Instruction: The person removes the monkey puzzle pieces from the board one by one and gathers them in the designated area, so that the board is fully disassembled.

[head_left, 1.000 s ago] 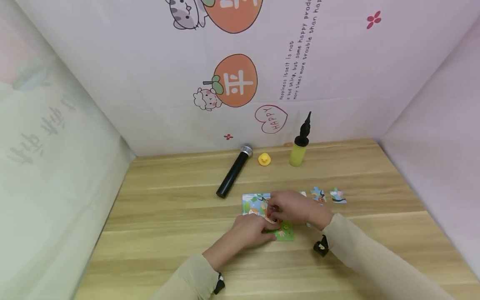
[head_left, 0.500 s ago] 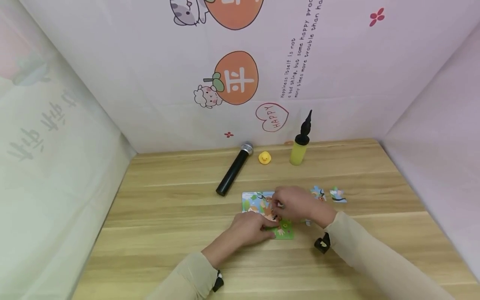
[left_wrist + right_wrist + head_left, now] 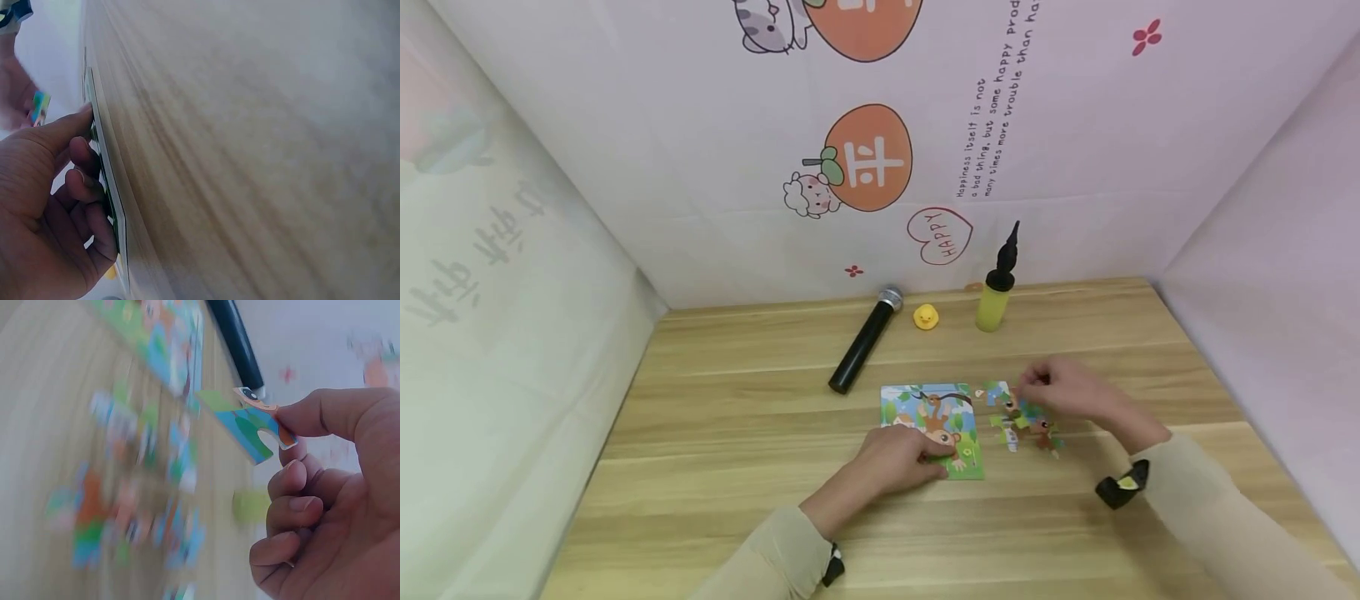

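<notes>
My left hand (image 3: pixel 891 458) lies over the near left part of a jigsaw puzzle (image 3: pixel 958 421) with a monkey picture. In the left wrist view, the puzzle's thin board (image 3: pixel 112 194) appears edge-on, with my thumb at its edge and curled fingers against it. To the right, my right hand (image 3: pixel 1067 387) is raised above loose puzzle pieces (image 3: pixel 1045 433). Between thumb and index finger it pinches one puzzle piece (image 3: pixel 240 431), blue and green with part of an eye. Its other fingers are curled beneath. Part of the puzzle is hidden under my left hand.
Behind the puzzle lies a black microphone (image 3: pixel 865 342) with a silver head. A yellow rubber duck (image 3: pixel 926 317) is beside it, and a yellow hand pump (image 3: pixel 992 307) with a black top stands upright further right. Printed cloth (image 3: pixel 760 250) walls the wooden table (image 3: pixel 737 400).
My right hand has moved from above the puzzle to the loose pieces on the right, and now pinches a piece. More of the monkey picture is uncovered. My left hand has stayed put.
</notes>
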A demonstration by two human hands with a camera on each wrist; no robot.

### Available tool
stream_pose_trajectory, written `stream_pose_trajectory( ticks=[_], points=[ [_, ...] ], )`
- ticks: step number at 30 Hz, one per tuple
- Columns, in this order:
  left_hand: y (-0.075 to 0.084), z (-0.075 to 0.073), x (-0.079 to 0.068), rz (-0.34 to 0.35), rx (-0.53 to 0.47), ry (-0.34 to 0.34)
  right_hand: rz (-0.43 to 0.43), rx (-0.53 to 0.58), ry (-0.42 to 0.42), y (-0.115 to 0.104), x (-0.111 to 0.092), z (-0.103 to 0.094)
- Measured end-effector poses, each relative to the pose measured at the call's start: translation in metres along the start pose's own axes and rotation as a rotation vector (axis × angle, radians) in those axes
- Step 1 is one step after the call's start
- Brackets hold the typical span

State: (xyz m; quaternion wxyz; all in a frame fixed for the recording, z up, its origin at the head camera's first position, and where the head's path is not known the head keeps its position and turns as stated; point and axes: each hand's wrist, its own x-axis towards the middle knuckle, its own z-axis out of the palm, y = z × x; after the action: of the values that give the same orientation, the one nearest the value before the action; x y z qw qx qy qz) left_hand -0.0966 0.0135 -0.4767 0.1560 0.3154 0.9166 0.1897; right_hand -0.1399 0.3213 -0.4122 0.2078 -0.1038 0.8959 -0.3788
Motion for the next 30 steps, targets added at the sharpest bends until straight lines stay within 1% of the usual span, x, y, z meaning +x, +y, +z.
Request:
stream_pose_trajectory(
  ticks=[3,6,8,13,18,22,30],
  points=[
    [0.001,0.0,-0.001,0.006,-0.005,-0.004,0.117,0.029,0.015,0.025,-0.02,-0.015],
    [0.001,-0.001,-0.002,0.006,-0.007,-0.006,0.209,0.045,0.008,0.047,-0.038,-0.023],
    [0.0,-0.001,-0.003,0.001,-0.003,-0.006,0.242,0.074,0.005,0.06,-0.045,-0.026],
    [-0.002,-0.002,-0.003,0.001,0.004,0.005,0.279,0.067,0.04,0.081,-0.054,-0.026],
    [0.001,0.001,-0.001,0.019,-0.002,0.014,0.296,0.048,0.07,0.089,-0.058,-0.022],
    [0.0,0.001,-0.001,0.018,-0.003,0.015,0.301,0.037,0.08,0.09,-0.055,-0.018],
    [0.002,0.002,-0.002,0.018,0.004,0.014,0.294,-0.004,0.101,0.089,-0.055,-0.015]
  ],
)
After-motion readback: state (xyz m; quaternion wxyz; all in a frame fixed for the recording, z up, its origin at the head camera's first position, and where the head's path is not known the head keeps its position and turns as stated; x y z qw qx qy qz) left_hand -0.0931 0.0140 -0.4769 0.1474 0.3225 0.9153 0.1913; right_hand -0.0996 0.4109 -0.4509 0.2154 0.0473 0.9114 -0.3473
